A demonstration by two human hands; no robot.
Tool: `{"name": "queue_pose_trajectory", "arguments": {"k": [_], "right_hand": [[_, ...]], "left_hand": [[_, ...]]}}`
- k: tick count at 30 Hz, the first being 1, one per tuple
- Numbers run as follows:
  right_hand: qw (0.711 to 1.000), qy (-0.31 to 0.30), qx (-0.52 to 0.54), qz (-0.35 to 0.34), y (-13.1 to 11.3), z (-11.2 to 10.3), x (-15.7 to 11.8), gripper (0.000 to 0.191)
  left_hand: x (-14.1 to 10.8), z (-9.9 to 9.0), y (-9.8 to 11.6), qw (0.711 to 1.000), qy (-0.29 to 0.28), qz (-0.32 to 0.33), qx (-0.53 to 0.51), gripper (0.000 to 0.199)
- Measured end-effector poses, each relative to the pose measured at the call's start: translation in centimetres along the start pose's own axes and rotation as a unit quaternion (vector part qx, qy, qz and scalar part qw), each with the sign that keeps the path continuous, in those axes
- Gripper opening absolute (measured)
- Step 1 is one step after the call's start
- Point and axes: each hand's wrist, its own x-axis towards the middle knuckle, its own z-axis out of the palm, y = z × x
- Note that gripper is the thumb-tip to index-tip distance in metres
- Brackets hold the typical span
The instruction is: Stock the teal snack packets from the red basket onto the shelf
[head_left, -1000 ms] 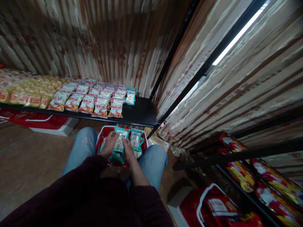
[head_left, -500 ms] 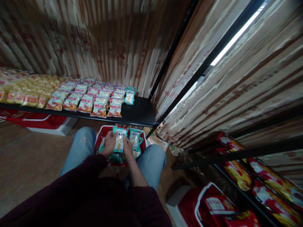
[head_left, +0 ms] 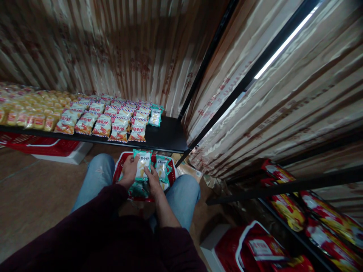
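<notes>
Yellow-filled clear packs (head_left: 31, 113): lined up in close rows on the left part of the low black shelf (head_left: 171, 134).
Red plastic basket with a white handle (head_left: 65, 147): set below the shelf, beside a flat white box (head_left: 64, 155).
White-and-orange snack bags with striped edges (head_left: 102, 124): laid in rows on the shelf, right of the yellow-filled packs.
Left hand (head_left: 129, 170): closed on the left side of the held bag, thumb laid over its front.
Held bag, teal-edged white plastic with dark lettering (head_left: 142, 166): gripped by both hands, raised over the red basket with a pale rim (head_left: 117, 172) between the knees.
Right hand (head_left: 152, 179): closed on the bag's lower right side.
Teal-edged bag on the shelf (head_left: 155, 116): placed just right of the striped-edge rows.
Teal-edged bag in the basket (head_left: 162, 167): seen right of the held bag.
Red bin with a white handle (head_left: 229, 247): filled with red packets (head_left: 265, 249), partly cut off.
Red-and-yellow glossy packs (head_left: 326, 211): carried on a dark rack at far right.
</notes>
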Motion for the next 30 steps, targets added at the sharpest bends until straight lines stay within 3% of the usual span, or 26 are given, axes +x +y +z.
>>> {"name": "queue_pose_trajectory", "arguments": {"k": [6, 10, 14, 19, 23, 27, 30], "right_hand": [[1.0, -0.013, 0.014, 0.003, 0.1, -0.3, 0.0, 0.051], [0.999, 0.011, -0.023, 0.025, 0.1, -0.4, 0.0, 0.05], [0.998, 0.035, -0.044, 0.038, 0.2, -0.5, 0.3, 0.051], [0.994, 0.081, -0.067, 0.021, 0.8, -0.9, 0.9, 0.057], [0.99, 0.105, -0.098, -0.01, 1.3, -1.3, 1.3, 0.06], [0.978, 0.101, -0.166, -0.072, 1.6, -1.7, 1.5, 0.06], [0.953, 0.094, -0.245, -0.15, 1.7, -1.9, 1.5, 0.059]], "left_hand": [[-1.0, 0.0, 1.6, 1.0, -0.001, -0.029, 0.001, 0.024], [-0.9, -0.1, 1.8, 0.999, -0.013, -0.036, 0.006, 0.022], [-0.3, -0.2, 0.9, 0.999, 0.002, -0.03, 0.043, 0.017], [0.0, -0.9, -1.2, 0.984, 0.054, 0.052, 0.159, 0.024], [-0.9, -1.1, -2.0, 0.978, 0.004, 0.091, 0.189, 0.024], [-1.8, -0.5, -2.4, 0.985, -0.073, 0.076, 0.137, 0.029], [-2.1, 0.0, -2.5, 0.99, -0.111, 0.048, 0.074, 0.038]]}}
